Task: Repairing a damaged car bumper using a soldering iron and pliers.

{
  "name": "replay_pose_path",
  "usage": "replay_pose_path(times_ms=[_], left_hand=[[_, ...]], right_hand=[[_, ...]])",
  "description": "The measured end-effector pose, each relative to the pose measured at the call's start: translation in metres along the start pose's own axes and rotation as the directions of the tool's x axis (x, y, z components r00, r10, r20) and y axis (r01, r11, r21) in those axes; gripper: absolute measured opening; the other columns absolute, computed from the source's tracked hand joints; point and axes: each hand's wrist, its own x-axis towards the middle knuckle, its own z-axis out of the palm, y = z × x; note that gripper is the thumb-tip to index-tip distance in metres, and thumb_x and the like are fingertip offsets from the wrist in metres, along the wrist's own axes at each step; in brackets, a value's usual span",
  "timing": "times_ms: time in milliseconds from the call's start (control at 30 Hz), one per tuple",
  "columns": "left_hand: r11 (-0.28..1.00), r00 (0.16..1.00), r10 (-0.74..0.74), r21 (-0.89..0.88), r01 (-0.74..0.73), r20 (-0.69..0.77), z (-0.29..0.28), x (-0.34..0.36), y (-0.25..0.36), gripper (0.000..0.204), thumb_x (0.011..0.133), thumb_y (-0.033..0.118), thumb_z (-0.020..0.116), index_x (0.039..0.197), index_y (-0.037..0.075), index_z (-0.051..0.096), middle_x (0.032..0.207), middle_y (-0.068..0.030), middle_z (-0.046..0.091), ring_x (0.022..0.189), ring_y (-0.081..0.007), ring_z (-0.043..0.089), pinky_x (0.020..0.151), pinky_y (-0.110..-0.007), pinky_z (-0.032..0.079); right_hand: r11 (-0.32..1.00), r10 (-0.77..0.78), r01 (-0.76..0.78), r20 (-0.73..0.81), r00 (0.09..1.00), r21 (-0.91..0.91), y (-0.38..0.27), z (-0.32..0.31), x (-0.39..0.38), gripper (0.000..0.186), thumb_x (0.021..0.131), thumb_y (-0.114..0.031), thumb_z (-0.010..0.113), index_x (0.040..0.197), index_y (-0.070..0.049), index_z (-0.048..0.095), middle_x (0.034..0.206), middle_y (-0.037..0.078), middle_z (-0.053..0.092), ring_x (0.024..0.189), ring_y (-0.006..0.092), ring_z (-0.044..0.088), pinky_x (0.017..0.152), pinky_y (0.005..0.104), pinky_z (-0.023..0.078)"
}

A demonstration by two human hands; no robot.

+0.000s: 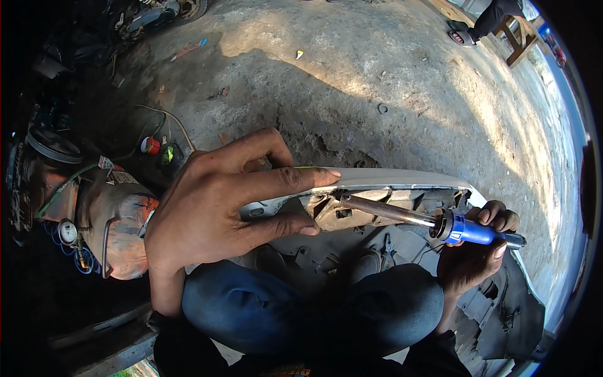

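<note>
Above my knees lies a long curved plastic panel [402, 178], pale on its outer face, with a dirty ribbed inner side turned toward me. My left hand [213, 195] grips its left end, the index finger stretched along the pale edge and the thumb against the inner side. In my right hand [471, 261] is a soldering iron [471, 231] with a blue handle and a long metal barrel. The barrel slants up to the left, and its end meets the ribbed inner side near my left fingertips. Whether the tip itself touches the plastic is hard to see.
An orange rusty compressor tank [129, 232] with a pressure gauge [67, 232] stands at left. Pliers [388, 245] and dark plastic parts [512, 308] lie on the ground below the panel. At the far right are another person's sandalled foot [461, 36] and a wooden stand [520, 41].
</note>
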Motion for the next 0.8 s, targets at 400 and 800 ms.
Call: replay_pose_path(times_ms=[400,800], left_hand=[[1.0,1.0,0.002,0.008,-0.002,-0.004,0.0001,0.0,0.0005,0.062,0.057,0.022,0.086,0.116,0.017,0.071,0.08,-0.0038,0.056,0.064,-0.0132,0.056,0.055,-0.029,0.045],[1.0,1.0,-0.019,0.004,0.019,-0.007,-0.0004,-0.0025,0.0006,0.061,0.057,0.023,0.086,0.116,0.016,0.071,0.08,-0.0034,0.056,0.066,-0.013,0.056,0.055,-0.029,0.045]], right_hand=[[0.999,-0.044,0.043,-0.019,0.999,-0.018,0.0008,0.0046,0.0001,0.042,0.086,-0.038,0.066,0.096,-0.006,0.04,0.089,0.01,0.045,0.073,0.0152,0.055,0.058,0.0262,0.057],[0.999,-0.046,0.046,-0.021,0.999,0.007,0.0017,0.0041,-0.0013,0.043,0.087,-0.038,0.066,0.096,-0.006,0.039,0.089,0.01,0.043,0.072,0.0153,0.053,0.055,0.0252,0.055]])
